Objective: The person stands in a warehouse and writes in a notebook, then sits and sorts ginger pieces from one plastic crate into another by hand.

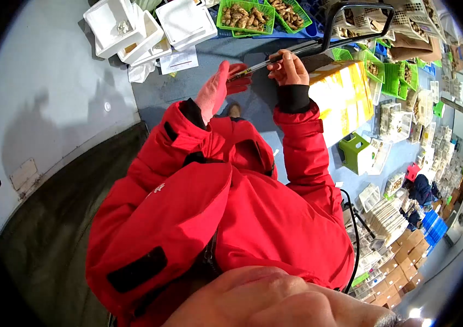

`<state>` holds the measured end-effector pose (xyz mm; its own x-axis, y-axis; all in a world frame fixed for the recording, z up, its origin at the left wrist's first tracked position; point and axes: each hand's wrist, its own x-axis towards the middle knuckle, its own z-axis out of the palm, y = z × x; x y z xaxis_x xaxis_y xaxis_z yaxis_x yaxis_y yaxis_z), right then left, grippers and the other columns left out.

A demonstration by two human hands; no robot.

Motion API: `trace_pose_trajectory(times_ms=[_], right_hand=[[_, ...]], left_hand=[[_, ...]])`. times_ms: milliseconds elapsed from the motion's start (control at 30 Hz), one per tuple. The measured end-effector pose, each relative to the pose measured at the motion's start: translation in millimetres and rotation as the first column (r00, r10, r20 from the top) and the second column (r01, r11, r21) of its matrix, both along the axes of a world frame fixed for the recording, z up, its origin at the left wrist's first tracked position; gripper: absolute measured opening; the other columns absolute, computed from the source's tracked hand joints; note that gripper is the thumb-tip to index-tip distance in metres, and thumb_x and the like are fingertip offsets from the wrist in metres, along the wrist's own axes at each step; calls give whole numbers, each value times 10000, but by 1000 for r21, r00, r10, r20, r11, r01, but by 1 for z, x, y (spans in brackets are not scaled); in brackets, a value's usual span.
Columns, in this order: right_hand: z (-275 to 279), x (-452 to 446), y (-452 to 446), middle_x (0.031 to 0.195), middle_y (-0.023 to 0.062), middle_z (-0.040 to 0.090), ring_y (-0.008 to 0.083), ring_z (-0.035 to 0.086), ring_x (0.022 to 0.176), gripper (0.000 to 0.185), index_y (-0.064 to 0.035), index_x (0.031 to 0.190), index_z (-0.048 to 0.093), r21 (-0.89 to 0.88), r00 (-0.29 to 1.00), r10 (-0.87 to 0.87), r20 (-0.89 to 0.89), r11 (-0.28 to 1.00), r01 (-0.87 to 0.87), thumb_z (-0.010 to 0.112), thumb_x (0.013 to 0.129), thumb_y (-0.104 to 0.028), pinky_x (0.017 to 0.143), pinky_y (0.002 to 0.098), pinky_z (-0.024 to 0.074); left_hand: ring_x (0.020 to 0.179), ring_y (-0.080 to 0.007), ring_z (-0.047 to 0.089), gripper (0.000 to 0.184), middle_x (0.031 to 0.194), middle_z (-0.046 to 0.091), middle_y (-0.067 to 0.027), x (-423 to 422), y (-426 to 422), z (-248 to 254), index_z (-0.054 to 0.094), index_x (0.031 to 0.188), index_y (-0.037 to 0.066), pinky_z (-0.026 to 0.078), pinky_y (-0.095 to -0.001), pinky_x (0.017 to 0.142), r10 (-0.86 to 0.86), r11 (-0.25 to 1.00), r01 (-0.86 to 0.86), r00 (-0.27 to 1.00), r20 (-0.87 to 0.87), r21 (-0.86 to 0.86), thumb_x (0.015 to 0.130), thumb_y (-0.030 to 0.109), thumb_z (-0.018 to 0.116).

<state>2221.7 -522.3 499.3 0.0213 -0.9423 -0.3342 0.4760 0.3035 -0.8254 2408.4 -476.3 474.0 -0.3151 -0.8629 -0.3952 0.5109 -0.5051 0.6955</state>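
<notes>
My left hand [218, 90], pink and apparently gloved, has its fingers stretched out and apart. A thin dark and silvery pen-like stick [253, 68] reaches across from my right hand [289, 68] to the fingers of my left. The fingers of my right hand are bent round the stick. Whether its tip touches my left palm cannot be made out. Both arms are in red jacket sleeves [308, 141] with black cuffs. Beside my right hand is a carton [343, 98] bound with yellow tape.
Green baskets [248, 17] of knobbly brown produce stand at the top. White foam boxes [188, 24] and a paper sheet [179, 60] lie at upper left. A black-handled frame [327, 27] rises beyond my right hand. Crates, a green stool [356, 152] and cartons fill the right side.
</notes>
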Motion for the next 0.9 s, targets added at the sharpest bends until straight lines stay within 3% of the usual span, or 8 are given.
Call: trace_pose_trajectory(times_ms=[333,367,433,500,633,733,767,900], right_hand=[[-16,7,-7,808,69,613,112,580,597,300,-22,1001,566,19,976,185,-116,983,-184,470,927,-296,471,205,429],[-18,12,-3,787,57,602,112,575,577,297,-22,986,572,51,960,239,-147,971,-234,469,928,-294,457,206,419],[-16,21,4,740,25,572,107,561,529,282,-27,959,586,80,934,268,-235,963,-256,440,935,-266,422,207,392],[-17,19,1,759,33,586,100,549,516,261,-30,930,583,-201,882,166,-440,940,-277,435,930,-244,415,205,384],[-10,-25,-46,774,81,636,71,490,483,240,-50,793,536,-176,922,-338,-190,936,306,449,920,-234,422,190,333],[-8,-28,-42,801,84,638,119,538,526,145,-37,869,593,-393,779,-187,-599,916,-82,524,886,-165,477,221,408],[-15,-24,-34,815,81,632,177,575,614,114,-81,921,627,-536,483,-324,-814,739,-408,580,817,-85,542,265,449],[-3,-6,-11,687,-13,548,177,532,667,213,-195,889,658,-410,209,-437,-875,438,-800,682,678,-174,570,303,429]], left_hand=[[727,-123,606,512,819,650,-46,0,2,-15,625,902,-4,476,-240,684,-142,989,146,971,194,-7,927,457,401],[626,-138,605,493,725,642,-54,-8,6,-39,624,827,8,490,-256,600,69,991,-18,919,388,-135,920,450,426],[573,-146,596,498,680,631,-59,-10,5,-18,614,795,12,485,-263,543,48,997,-25,946,321,-75,913,460,432],[543,-146,584,516,652,621,-63,-9,3,-1,607,754,23,467,-258,505,-21,1000,18,964,266,16,902,486,433],[499,-162,576,582,590,601,-72,0,5,14,574,634,52,437,-265,462,-121,968,78,977,173,237,894,540,392],[481,-175,553,571,582,589,-94,23,4,14,561,630,47,427,-275,458,-172,970,135,969,175,202,900,522,396],[469,-179,540,573,576,584,-102,30,2,11,557,626,45,423,-278,457,-174,970,145,975,142,195,903,517,389],[447,-173,528,596,549,578,-93,50,-5,22,559,592,42,409,-270,444,-268,956,238,946,181,174,907,512,372]])
